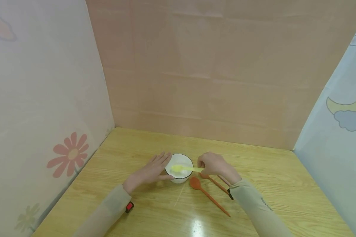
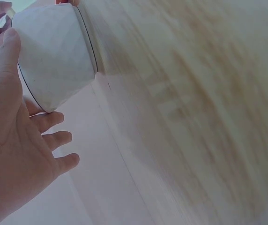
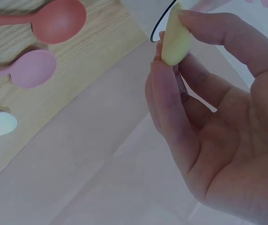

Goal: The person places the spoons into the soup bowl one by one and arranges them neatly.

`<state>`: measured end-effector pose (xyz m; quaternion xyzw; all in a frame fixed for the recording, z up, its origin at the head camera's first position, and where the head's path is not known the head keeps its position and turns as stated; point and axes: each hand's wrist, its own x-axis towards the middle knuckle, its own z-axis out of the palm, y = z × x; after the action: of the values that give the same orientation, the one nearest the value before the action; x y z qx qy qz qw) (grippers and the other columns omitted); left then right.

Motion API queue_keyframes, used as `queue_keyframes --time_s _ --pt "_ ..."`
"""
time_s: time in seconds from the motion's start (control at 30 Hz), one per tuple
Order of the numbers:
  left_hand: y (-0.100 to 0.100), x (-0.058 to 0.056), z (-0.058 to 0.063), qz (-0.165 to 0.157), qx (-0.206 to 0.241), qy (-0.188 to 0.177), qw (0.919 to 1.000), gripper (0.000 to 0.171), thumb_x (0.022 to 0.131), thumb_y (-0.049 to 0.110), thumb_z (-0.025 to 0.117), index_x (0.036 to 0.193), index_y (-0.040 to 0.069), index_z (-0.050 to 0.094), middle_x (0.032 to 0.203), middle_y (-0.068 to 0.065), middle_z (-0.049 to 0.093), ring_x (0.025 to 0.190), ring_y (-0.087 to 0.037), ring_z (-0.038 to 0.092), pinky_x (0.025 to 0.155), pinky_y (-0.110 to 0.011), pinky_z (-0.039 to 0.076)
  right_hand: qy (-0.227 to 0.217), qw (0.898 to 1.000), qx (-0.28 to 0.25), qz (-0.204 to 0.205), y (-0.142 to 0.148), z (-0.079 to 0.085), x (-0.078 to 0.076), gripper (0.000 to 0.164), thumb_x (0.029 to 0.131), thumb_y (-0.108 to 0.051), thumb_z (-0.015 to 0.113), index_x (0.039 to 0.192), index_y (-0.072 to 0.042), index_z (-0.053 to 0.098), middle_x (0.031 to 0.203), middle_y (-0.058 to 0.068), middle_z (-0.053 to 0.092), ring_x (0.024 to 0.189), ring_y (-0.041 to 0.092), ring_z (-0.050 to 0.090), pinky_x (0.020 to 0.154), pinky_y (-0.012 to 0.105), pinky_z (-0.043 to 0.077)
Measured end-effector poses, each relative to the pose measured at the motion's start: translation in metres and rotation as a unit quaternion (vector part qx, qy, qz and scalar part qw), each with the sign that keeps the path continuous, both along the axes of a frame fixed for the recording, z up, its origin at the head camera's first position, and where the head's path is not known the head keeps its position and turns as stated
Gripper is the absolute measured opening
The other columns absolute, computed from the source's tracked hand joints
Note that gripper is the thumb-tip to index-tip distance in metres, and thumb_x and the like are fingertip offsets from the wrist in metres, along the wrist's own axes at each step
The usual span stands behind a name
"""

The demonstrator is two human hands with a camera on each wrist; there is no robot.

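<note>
A white bowl with a dark rim (image 1: 179,180) stands on the table; its wall (image 2: 54,51) fills the upper left of the left wrist view. My left hand (image 1: 149,171) rests against its left side, with thumb in front and straight, spread fingers behind. From the right, my right hand (image 1: 215,163) pinches the handle end of a yellow spoon (image 1: 192,169) between thumb and fingers. The spoon's head lies inside the bowl's outline, and whether it touches the bottom I cannot tell. Something pale beneath it is too blurred to make out.
An orange spoon (image 1: 194,183) lies right of the bowl, handle toward me. Another orange-red spoon (image 1: 216,183) is partly under my right hand. A pink spoon (image 3: 33,69) and a whitish piece (image 3: 0,124) lie beyond. Fabric walls (image 1: 195,82) enclose the wooden table (image 1: 154,214).
</note>
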<state>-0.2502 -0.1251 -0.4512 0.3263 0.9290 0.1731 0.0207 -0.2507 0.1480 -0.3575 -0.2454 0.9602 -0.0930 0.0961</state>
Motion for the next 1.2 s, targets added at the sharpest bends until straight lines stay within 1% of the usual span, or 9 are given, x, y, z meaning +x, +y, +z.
queue_keyframes --time_s 0.2,0.33,0.47,0.6,0.73,0.87,1.03,1.2 --pt "0.0005 -0.0004 0.0000 -0.003 0.006 0.001 1.0000 0.093 0.095 0.055 0.057 0.157 -0.002 0.018 0.165 -0.021 0.018 0.152 -0.044 0.016 0.122 -0.063 0.018 -0.009 1.000 -0.003 -0.005 -0.0016 -0.0028 -0.0019 0.018 0.070 -0.004 0.080 0.083 -0.011 0.070 0.080 -0.002 0.061 0.074 0.013 0.051 0.063 0.027 0.044" --pt "0.0001 -0.0013 -0.0020 0.000 0.008 -0.003 1.0000 0.094 0.095 0.055 0.057 0.158 -0.001 0.016 0.165 -0.020 0.017 0.153 -0.043 0.015 0.122 -0.063 0.017 -0.008 1.000 -0.007 -0.004 -0.0028 -0.0041 -0.0021 0.018 0.070 -0.003 0.079 0.083 -0.010 0.069 0.079 -0.002 0.060 0.074 0.013 0.051 0.062 0.028 0.044" --pt "-0.0003 -0.0011 -0.0029 0.004 0.008 -0.007 0.9999 0.094 0.095 0.056 0.057 0.158 0.001 0.015 0.166 -0.019 0.016 0.154 -0.041 0.013 0.123 -0.062 0.016 -0.007 1.000 -0.009 -0.001 -0.0039 -0.0048 -0.0025 0.018 0.070 -0.001 0.078 0.084 -0.010 0.070 0.082 -0.002 0.063 0.076 0.012 0.053 0.066 0.029 0.047" --pt "-0.0008 -0.0011 -0.0032 0.002 0.011 -0.003 0.9999 0.093 0.095 0.056 0.056 0.158 0.000 0.016 0.166 -0.020 0.017 0.154 -0.042 0.014 0.122 -0.062 0.017 -0.008 1.000 -0.019 0.007 -0.0049 -0.0053 -0.0018 0.019 0.071 -0.001 0.077 0.087 -0.009 0.071 0.085 -0.001 0.065 0.079 0.012 0.055 0.070 0.031 0.051" --pt "-0.0014 -0.0014 -0.0039 -0.002 0.011 0.001 0.9999 0.092 0.096 0.055 0.056 0.157 -0.001 0.017 0.165 -0.021 0.018 0.153 -0.043 0.015 0.122 -0.062 0.018 -0.018 0.999 -0.034 0.011 -0.0062 -0.0044 -0.0009 0.021 0.071 0.001 0.073 0.090 -0.008 0.072 0.087 0.001 0.065 0.079 0.013 0.054 0.071 0.031 0.051" --pt "-0.0016 -0.0015 -0.0036 -0.002 0.012 0.000 0.9999 0.092 0.096 0.055 0.056 0.157 -0.001 0.017 0.165 -0.021 0.019 0.153 -0.043 0.015 0.122 -0.062 0.019 -0.026 0.999 -0.037 0.005 -0.0067 -0.0036 -0.0011 0.024 0.070 0.004 0.070 0.091 -0.007 0.072 0.088 0.002 0.065 0.079 0.014 0.054 0.070 0.031 0.050" --pt "-0.0018 -0.0014 -0.0034 -0.002 0.016 -0.001 0.9999 0.092 0.095 0.054 0.057 0.157 -0.002 0.018 0.165 -0.022 0.019 0.153 -0.044 0.016 0.121 -0.063 0.019 -0.027 0.999 -0.032 0.001 -0.0073 -0.0028 -0.0012 0.023 0.071 0.001 0.073 0.093 -0.006 0.073 0.089 0.002 0.065 0.081 0.013 0.055 0.071 0.031 0.051" --pt "-0.0015 -0.0007 -0.0023 -0.001 0.021 -0.008 0.9997 0.092 0.095 0.055 0.057 0.157 -0.001 0.017 0.165 -0.021 0.018 0.153 -0.043 0.014 0.121 -0.064 0.020 -0.026 0.999 -0.041 0.005 -0.0074 -0.0014 -0.0006 0.022 0.073 0.000 0.075 0.094 -0.004 0.073 0.088 0.002 0.066 0.080 0.014 0.055 0.072 0.031 0.052"
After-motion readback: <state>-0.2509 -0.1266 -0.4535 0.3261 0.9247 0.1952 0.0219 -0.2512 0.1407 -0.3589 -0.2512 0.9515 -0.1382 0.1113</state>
